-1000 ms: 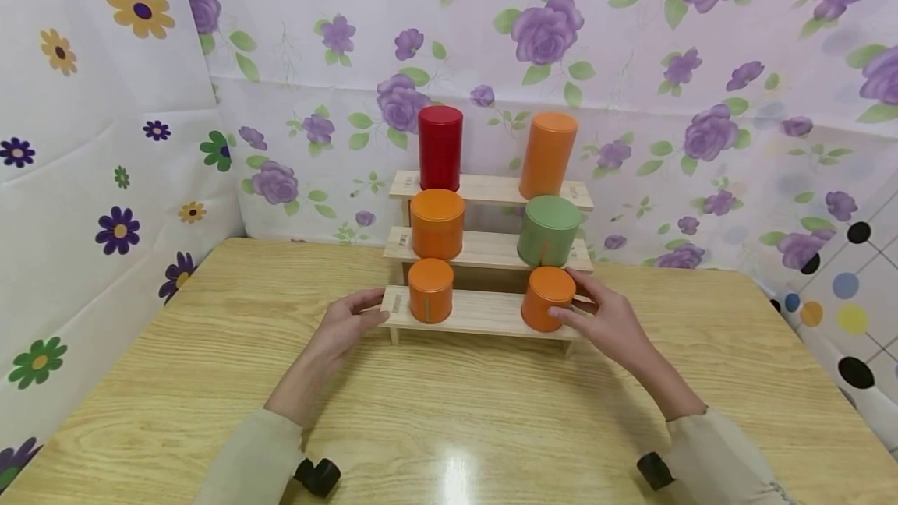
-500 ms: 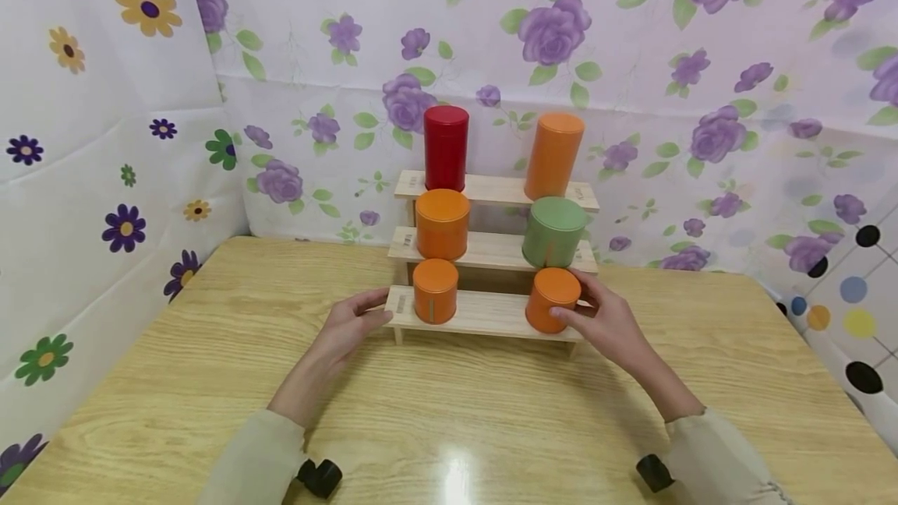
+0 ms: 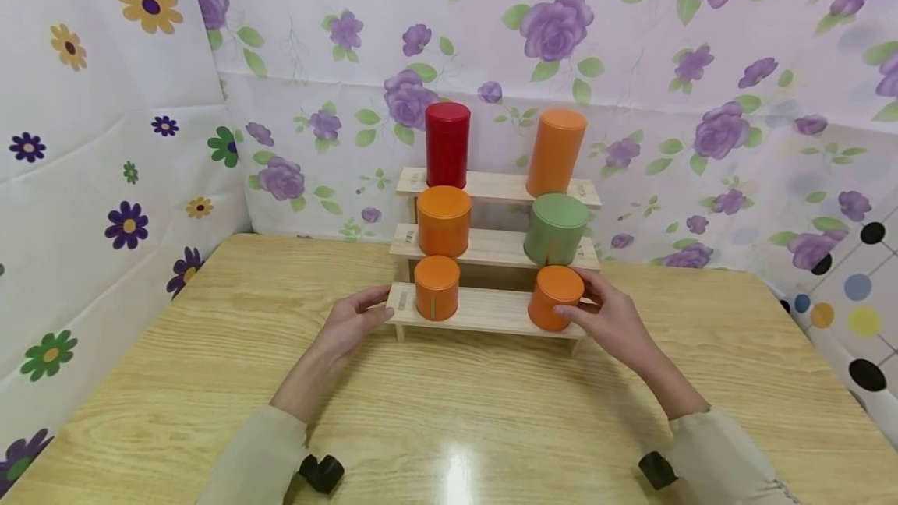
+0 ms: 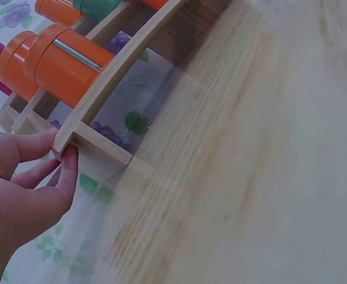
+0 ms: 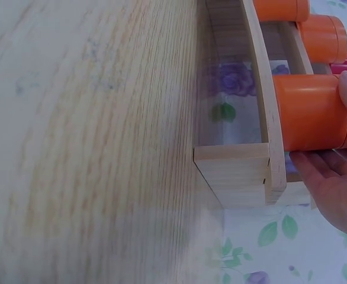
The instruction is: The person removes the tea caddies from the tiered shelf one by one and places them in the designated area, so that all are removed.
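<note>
A three-step wooden display rack (image 3: 494, 309) stands on the table with two tins on each step. My left hand (image 3: 353, 326) pinches the left end of the bottom step; in the left wrist view the thumb lies on top of the board and fingers curl beneath it. At the right end of that step, my right hand (image 3: 612, 319) grips a small orange tin (image 3: 550, 304) between thumb and fingers. The tin stands upright on the board. Another small orange tin (image 3: 436, 292) with a thin stripe sits on the left of the same step, near my left hand.
On the middle step are a wider orange tin (image 3: 443, 226) and a green tin (image 3: 556, 232). A tall red tin (image 3: 447, 145) and a tall orange tin (image 3: 556, 153), slightly tilted in view, occupy the top step. Flowered cloth (image 3: 316, 61) hangs behind the wood-grain table (image 3: 449, 404).
The head view has shifted slightly, so the whole scene sits a little further right. Both hands keep their holds on the rack and the small orange tin.
</note>
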The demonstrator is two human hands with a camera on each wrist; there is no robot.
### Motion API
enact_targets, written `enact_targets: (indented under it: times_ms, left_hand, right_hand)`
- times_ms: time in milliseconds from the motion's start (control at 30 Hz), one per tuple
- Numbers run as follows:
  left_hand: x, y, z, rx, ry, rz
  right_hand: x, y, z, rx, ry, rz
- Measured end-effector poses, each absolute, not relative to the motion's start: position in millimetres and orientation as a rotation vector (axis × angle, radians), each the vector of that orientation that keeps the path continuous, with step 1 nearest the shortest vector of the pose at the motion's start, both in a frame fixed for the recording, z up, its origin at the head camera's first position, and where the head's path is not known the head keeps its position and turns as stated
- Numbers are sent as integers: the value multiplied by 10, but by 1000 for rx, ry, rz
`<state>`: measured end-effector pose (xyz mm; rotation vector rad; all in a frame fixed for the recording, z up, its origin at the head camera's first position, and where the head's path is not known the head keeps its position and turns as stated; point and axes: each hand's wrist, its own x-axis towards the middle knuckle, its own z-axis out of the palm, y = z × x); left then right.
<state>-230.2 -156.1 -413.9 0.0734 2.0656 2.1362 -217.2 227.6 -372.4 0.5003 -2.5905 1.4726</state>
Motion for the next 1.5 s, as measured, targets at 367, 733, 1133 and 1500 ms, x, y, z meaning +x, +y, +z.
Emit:
enact_targets:
  times_ms: [367,733,1133,1500]
  left_hand:
    - [-2305,-1546,-4141,70,2037,2159]
    - [-2303,-1550,-4141,76,2035,2157]
    - [-2295,-1565,-4136,72,2037,2148]
    - [-2300,-1560,-4158,67,2040,2152]
  right_hand:
    - [-2166,2330,-3712,479,-2609,1471]
    - [-2147,2409,-3724,449,-2609,1445]
    - [-2100,2486,-3629,414,-2618,1445]
    - [-2082,2633,-3598,386,-2609,1433]
